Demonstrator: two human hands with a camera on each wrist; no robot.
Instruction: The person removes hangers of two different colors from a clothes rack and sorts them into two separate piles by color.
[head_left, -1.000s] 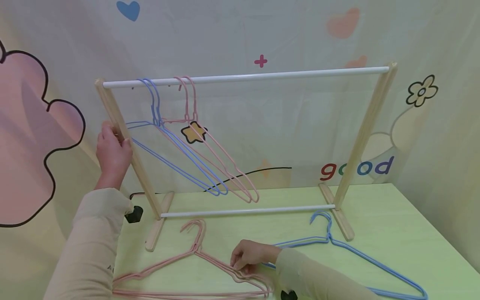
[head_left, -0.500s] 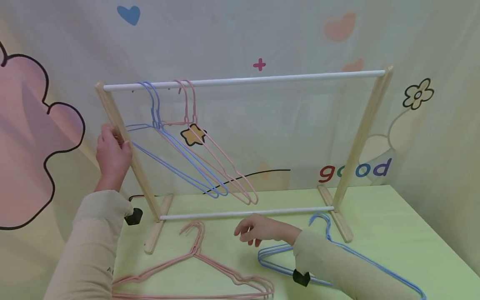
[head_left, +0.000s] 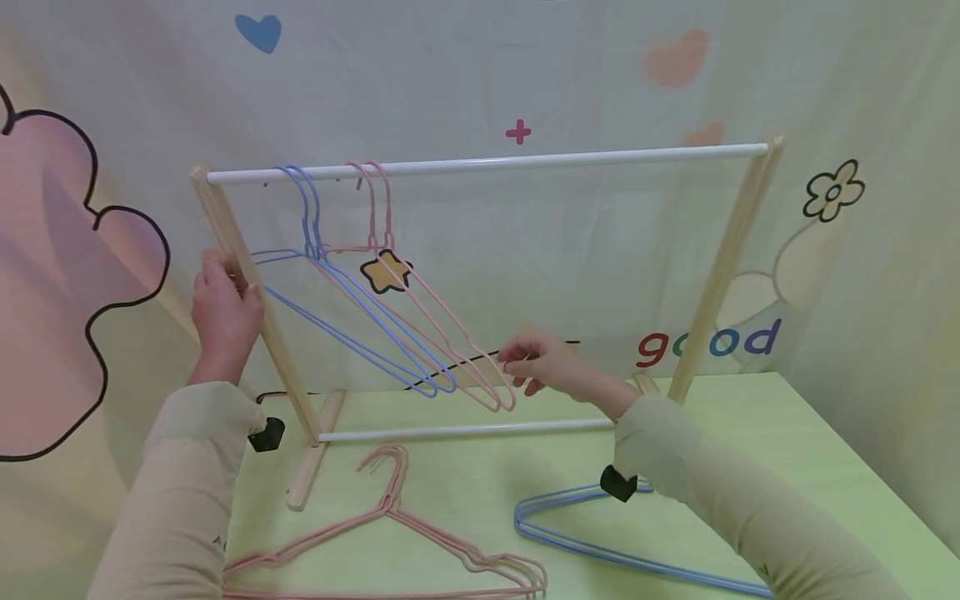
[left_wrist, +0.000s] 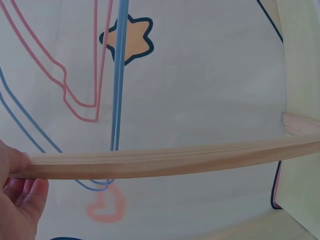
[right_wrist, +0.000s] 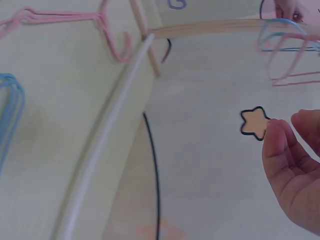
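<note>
My left hand (head_left: 228,317) grips the left wooden post (head_left: 285,362) of a hanger rack; in the left wrist view its thumb and fingers lie on either side of the post (left_wrist: 150,164). My right hand (head_left: 551,368) is raised, fingers loosely bent with nothing in them, close beside the lower corner of two pink hangers (head_left: 388,208). In the right wrist view a gap shows between thumb and fingers of that hand (right_wrist: 292,175). Both pink hangers and two blue hangers (head_left: 316,208) hang from the rack's white top rail (head_left: 570,159), toward its left end.
On the pale green table (head_left: 810,450), several pink hangers (head_left: 395,483) lie stacked at the front left. Blue hangers (head_left: 645,567) lie at the front right, partly under my right sleeve. A white lower bar (head_left: 465,431) joins the rack's feet. A printed curtain (head_left: 600,75) hangs behind.
My right hand has left the pink hangers on the table, rising and moving right to the hanging pink ones. My left hand stays on the post.
</note>
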